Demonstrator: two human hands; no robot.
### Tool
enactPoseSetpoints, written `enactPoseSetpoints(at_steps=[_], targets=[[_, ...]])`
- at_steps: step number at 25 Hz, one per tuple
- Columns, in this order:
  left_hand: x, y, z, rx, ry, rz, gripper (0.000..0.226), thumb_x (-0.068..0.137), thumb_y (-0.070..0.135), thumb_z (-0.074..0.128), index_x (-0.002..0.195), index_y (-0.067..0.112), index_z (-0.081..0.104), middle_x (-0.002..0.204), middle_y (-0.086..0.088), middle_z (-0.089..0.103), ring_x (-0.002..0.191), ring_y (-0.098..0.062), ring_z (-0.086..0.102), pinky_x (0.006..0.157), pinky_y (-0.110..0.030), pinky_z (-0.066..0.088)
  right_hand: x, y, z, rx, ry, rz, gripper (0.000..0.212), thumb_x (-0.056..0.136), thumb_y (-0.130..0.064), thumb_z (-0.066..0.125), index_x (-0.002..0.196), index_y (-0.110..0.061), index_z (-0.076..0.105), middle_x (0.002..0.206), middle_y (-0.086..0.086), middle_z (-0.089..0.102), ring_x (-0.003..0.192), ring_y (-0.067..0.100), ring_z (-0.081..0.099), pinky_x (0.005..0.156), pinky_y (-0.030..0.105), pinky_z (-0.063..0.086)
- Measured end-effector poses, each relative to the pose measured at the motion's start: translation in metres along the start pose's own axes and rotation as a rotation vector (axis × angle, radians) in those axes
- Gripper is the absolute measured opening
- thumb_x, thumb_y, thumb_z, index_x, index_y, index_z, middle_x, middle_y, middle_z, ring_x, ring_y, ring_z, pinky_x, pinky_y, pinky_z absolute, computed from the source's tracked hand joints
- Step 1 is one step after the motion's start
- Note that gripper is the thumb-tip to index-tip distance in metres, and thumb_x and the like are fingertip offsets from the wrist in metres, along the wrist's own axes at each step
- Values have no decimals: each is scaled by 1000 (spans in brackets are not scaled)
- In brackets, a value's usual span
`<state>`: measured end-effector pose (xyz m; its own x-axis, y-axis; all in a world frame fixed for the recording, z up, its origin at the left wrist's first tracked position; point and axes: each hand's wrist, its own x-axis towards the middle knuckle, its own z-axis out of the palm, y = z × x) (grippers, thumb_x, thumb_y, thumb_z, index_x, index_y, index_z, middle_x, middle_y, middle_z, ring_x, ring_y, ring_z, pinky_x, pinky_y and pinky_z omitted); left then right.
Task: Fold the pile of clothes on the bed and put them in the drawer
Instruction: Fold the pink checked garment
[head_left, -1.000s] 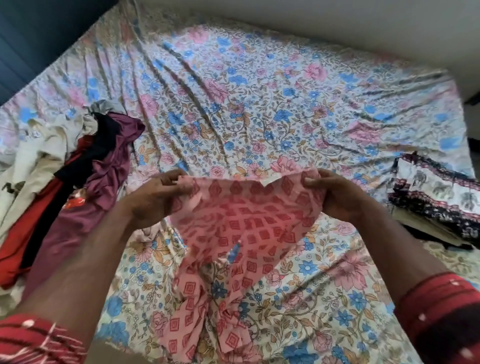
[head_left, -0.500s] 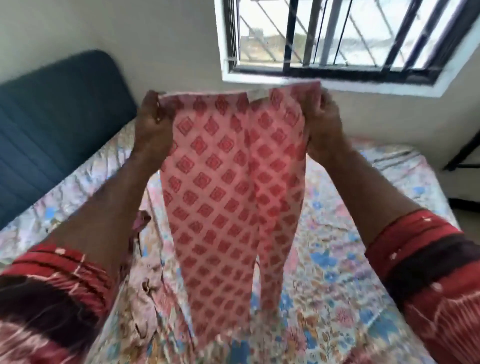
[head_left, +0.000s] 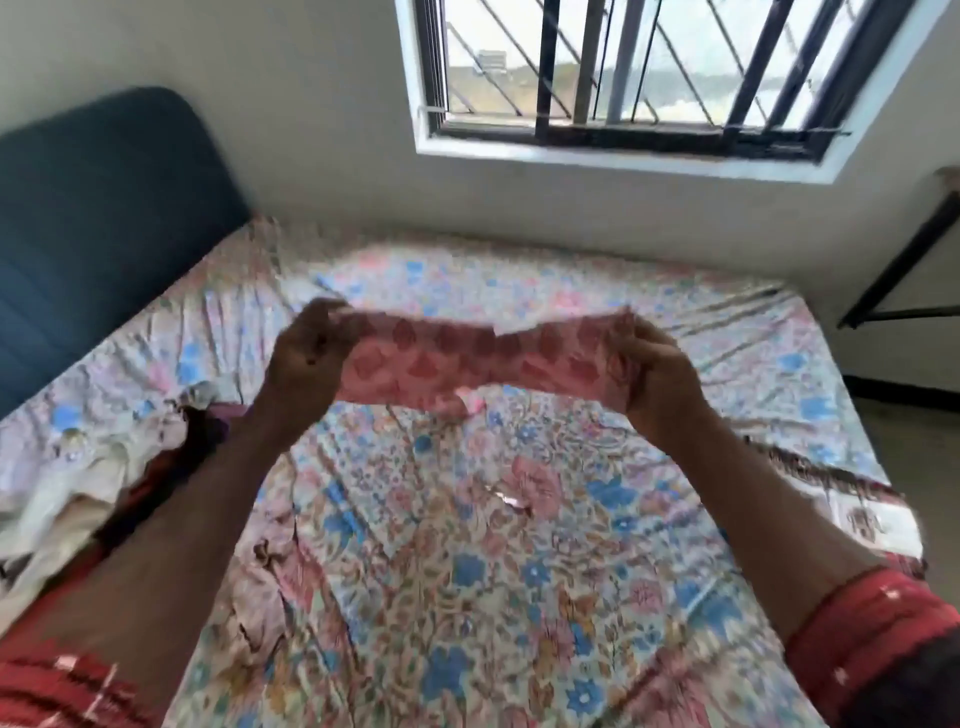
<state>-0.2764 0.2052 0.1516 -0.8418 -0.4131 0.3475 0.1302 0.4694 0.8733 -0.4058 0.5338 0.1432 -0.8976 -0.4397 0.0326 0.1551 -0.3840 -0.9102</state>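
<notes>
A pink garment with a red diamond print (head_left: 483, 364) is stretched flat between my two hands above the middle of the bed. My left hand (head_left: 306, 358) grips its left end, my right hand (head_left: 657, 371) grips its right end. The garment is blurred by motion and its legs are out of sight behind the stretched part. A pile of unfolded clothes (head_left: 98, 478), cream, red, black and purple, lies on the bed's left side, partly hidden by my left forearm. A folded black and white patterned piece (head_left: 852, 499) lies at the bed's right edge.
The bed (head_left: 519, 597) has a floral sheet. A dark blue headboard (head_left: 93, 218) stands at the left, a barred window (head_left: 649, 78) in the far wall. A black metal frame (head_left: 904, 270) stands at the right by the floor.
The garment hung down full length from my raised hands half a second ago. Now my hands are lower and further out over the bed, and the garment lies stretched flat between them.
</notes>
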Motion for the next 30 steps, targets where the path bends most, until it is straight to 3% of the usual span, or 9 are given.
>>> enactPoseSetpoints(at_steps=[5, 7, 9, 12, 14, 18, 24, 27, 30], targets=[[-186, -113, 29, -1, -209, -378, 26, 98, 5, 60, 100, 31, 64, 84, 15, 68, 77, 4, 59, 70, -7, 46, -114, 140, -86, -306, -8, 342, 32, 74, -24, 76, 95, -1, 70, 88, 15, 74, 72, 25, 73, 61, 33, 61], [-261, -150, 36, 46, -257, -449, 28, 91, 19, 65, 96, 46, 70, 85, 10, 69, 79, 1, 60, 73, -11, 47, -162, 186, -109, -407, -34, 456, 39, 72, -23, 76, 92, 8, 64, 81, 11, 71, 69, 19, 69, 59, 29, 57], [-328, -183, 42, 162, -349, -490, 29, 91, 21, 69, 93, 49, 70, 89, 4, 68, 79, 1, 59, 76, -23, 49, -205, 222, -128, -464, -78, 532, 19, 68, -13, 69, 78, 2, 63, 69, 0, 65, 63, 9, 63, 60, 22, 50], [-420, -220, 53, 451, -511, -380, 13, 89, 32, 71, 101, 38, 72, 97, 8, 71, 88, 4, 50, 75, -42, 47, -260, 272, -156, -552, -170, 672, 14, 66, -9, 66, 79, -10, 72, 73, -6, 72, 70, 5, 67, 67, 20, 52], [-465, -232, 57, 658, -665, -241, 30, 77, 45, 64, 107, 40, 66, 108, 18, 66, 98, -5, 46, 70, -40, 34, -291, 299, -179, -642, -256, 720, 14, 72, -14, 69, 85, -19, 74, 81, -5, 74, 79, 9, 69, 75, 29, 57], [-520, -227, 62, 784, -764, -305, 28, 81, 40, 63, 109, 42, 69, 123, 17, 58, 117, -10, 38, 76, -40, 18, -342, 326, -202, -796, -453, 714, 17, 97, -16, 65, 86, -25, 73, 80, -3, 73, 79, 10, 69, 70, 35, 56], [-538, -194, 90, 958, -744, -263, 46, 68, 57, 78, 109, 40, 66, 121, 7, 64, 115, -19, 44, 85, -38, 22, -360, 314, -195, -987, -732, 631, 19, 86, -29, 53, 77, -38, 67, 75, -12, 68, 70, 4, 63, 63, 27, 52], [-538, -169, 145, 845, -792, -204, 52, 78, 66, 61, 120, 36, 65, 123, 11, 63, 118, -17, 50, 99, -39, 23, -360, 306, -196, -1096, -770, 573, 19, 93, -31, 52, 86, -42, 67, 85, -15, 67, 82, 4, 62, 76, 37, 54], [-554, -153, 187, 748, -901, -241, 42, 86, 53, 59, 125, 36, 60, 129, 15, 61, 123, -13, 51, 112, -51, 25, -362, 305, -196, -1404, -732, 362, 15, 94, -34, 66, 106, -41, 72, 117, -21, 57, 111, 5, 44, 94, 36, 30]])
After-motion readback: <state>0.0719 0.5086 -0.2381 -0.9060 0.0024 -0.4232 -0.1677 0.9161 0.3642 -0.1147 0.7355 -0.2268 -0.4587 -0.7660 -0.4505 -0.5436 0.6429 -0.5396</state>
